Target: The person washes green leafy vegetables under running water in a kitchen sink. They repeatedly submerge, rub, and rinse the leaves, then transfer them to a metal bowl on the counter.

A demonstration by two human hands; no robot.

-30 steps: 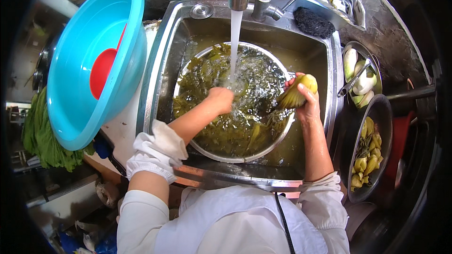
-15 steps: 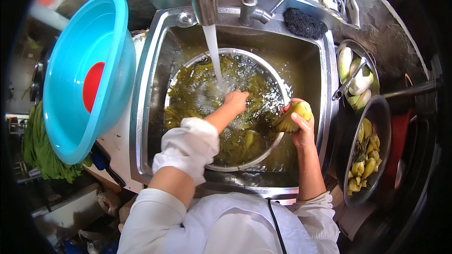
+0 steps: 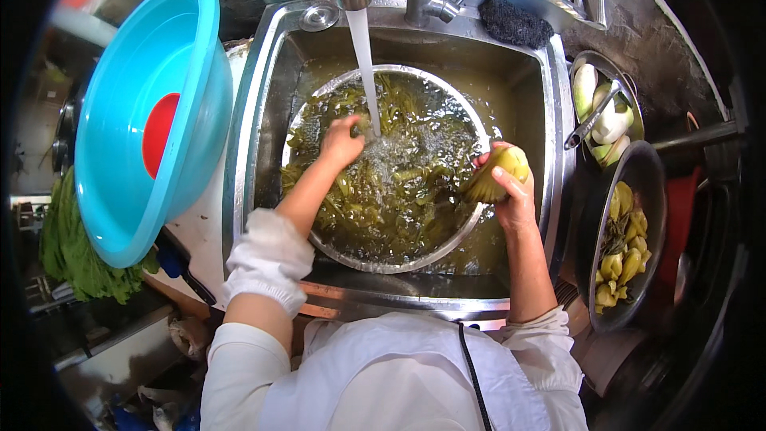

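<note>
Rinsing seems under way here, the right hand (image 3: 517, 193) wrapped closely round a yellow-green vegetable bundle (image 3: 484, 187), while the left hand (image 3: 341, 142), half-curled beside the running water (image 3: 363, 56), holds I can't tell what, and should next scoop the loose leaves (image 3: 351, 186) nearest it.

The steel sink (image 3: 415, 302) holds cloudy water (image 3: 504, 96) and a round basin (image 3: 383, 268), a black scrubber (image 3: 515, 22) on its rear ledge (image 3: 392, 13).
</note>
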